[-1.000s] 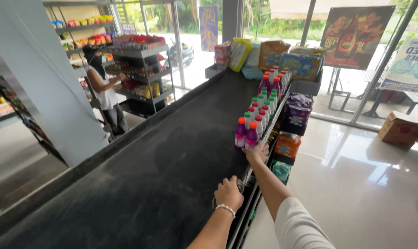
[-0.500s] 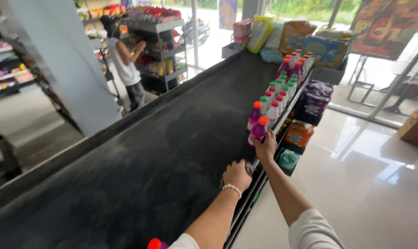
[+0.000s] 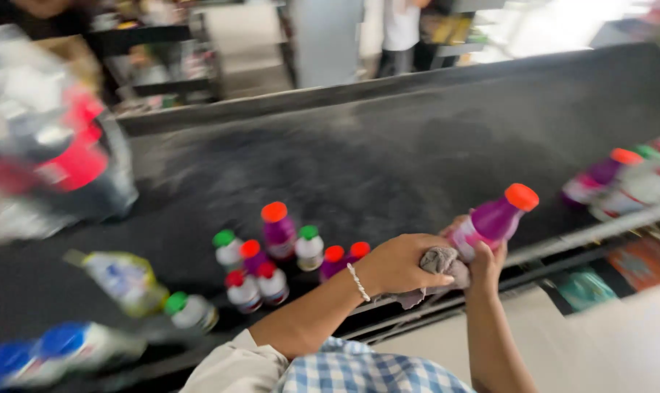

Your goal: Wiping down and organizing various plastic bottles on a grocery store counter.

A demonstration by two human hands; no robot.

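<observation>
Far left, blurred past reading: large red-labelled bottles (image 3: 68,164), a yellow-labelled bottle (image 3: 126,280) lying on its side and a blue-capped one (image 3: 61,349) cut off by the frame edge; beside them on the dark counter (image 3: 388,167), a cluster of small bottles (image 3: 279,255) with red and green caps stands upright. Centre: left hand (image 3: 399,263), fingers curled closed around a grey cloth (image 3: 435,266) pressed to the base of a purple bottle (image 3: 493,218), orange-capped and tilted right, above the counter's front edge; right hand (image 3: 484,263) grips that bottle from beneath, fingers largely hidden behind cloth and bottle. Far right: more bottles (image 3: 621,178), smeared by motion
</observation>
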